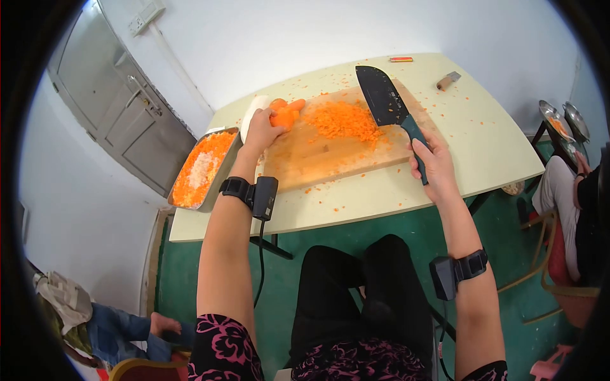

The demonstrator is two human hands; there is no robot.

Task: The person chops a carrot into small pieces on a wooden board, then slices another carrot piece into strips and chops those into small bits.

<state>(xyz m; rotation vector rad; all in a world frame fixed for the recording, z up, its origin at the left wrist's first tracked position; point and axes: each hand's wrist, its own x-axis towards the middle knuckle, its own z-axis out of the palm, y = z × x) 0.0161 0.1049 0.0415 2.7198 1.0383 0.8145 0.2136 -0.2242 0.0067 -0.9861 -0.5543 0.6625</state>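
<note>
My right hand (433, 164) is wrapped round the dark green handle of a kitchen knife (381, 95). Its broad black blade points up and away over the cutting board (298, 168), with orange specks stuck to it. Chopped carrot (343, 120) lies heaped on the wooden board, left of the blade. At the board's left end, my left hand (260, 132) has its thumb and fingers closed about a carrot piece (283, 119). More carrot chunks (295, 105) sit just beyond. A long white radish-like vegetable (253, 113) lies beside that hand, partly hidden by it.
A metal tray (222, 174) of chopped carrot and pale bits stands at the table's left edge. A wooden-handled scraper-like tool (448, 80) and a small red packet (401, 59) lie at the back. People sit at lower left and right; metal bowls (576, 120) stand far right.
</note>
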